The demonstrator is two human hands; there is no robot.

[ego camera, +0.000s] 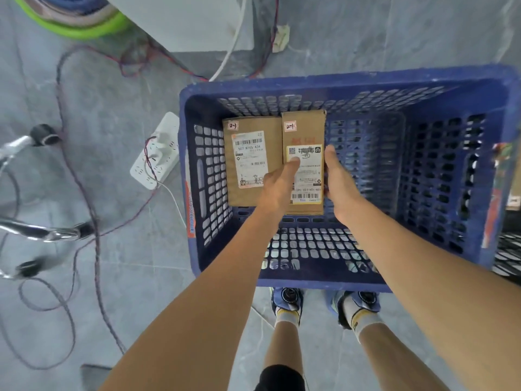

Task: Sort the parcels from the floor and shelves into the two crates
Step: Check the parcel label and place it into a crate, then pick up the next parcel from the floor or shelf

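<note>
Parcels of brown cardboard lay side by side inside the blue perforated plastic crate (pixel 423 80). The narrower parcel (pixel 303 131) was clasped between both hands, left hand (pixel 277 184) covering its label, right hand (pixel 337 179) hiding its right edge; the wider parcel (pixel 251 159) sat untouched alongside.

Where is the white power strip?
In the head view, the white power strip lies on the grey floor, just outside the left wall of the blue crate, with cables plugged in.

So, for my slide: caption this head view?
Both hands set a parcel beside another in the blue crate.
</note>
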